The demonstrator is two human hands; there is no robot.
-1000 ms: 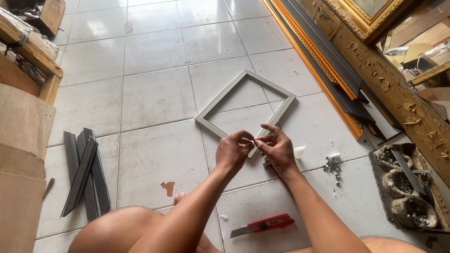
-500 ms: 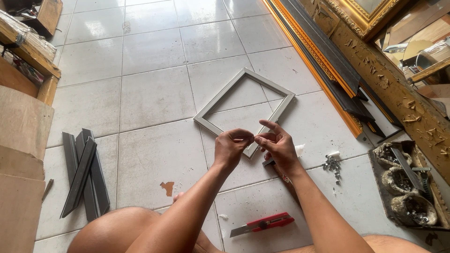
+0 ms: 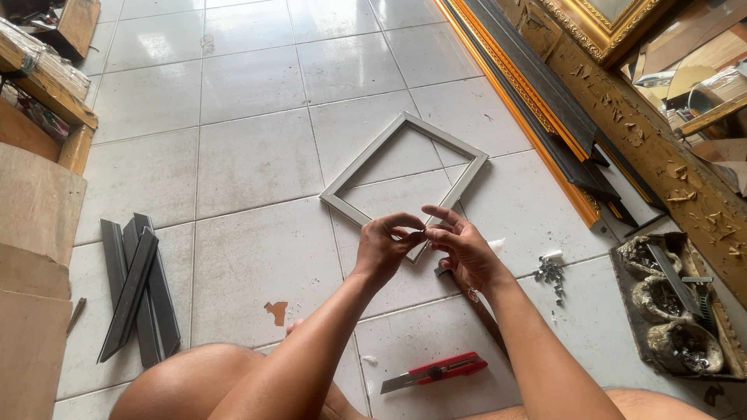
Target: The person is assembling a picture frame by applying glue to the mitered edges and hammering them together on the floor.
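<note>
A small grey picture frame (image 3: 354, 172) lies flat on the white tiled floor, turned like a diamond. My left hand (image 3: 385, 247) and my right hand (image 3: 462, 249) meet just above its near corner, fingertips pinched together on something too small to make out. The near corner of the frame is hidden behind my hands. A red utility knife (image 3: 436, 370) with its blade out lies on the floor close to my legs. A small heap of metal fasteners (image 3: 551, 273) sits to the right of my right hand.
Several dark grey moulding strips (image 3: 138, 286) lie at the left. Cardboard sheets (image 3: 35, 272) and a wooden shelf (image 3: 54, 85) stand at the left edge. Gold and black frame mouldings (image 3: 545, 117) lean along the right. A dark tray (image 3: 675, 307) of tools sits at the lower right.
Both hands have lifted slightly off the frame's near corner and drawn their fingertips together. The frame itself has not moved.
</note>
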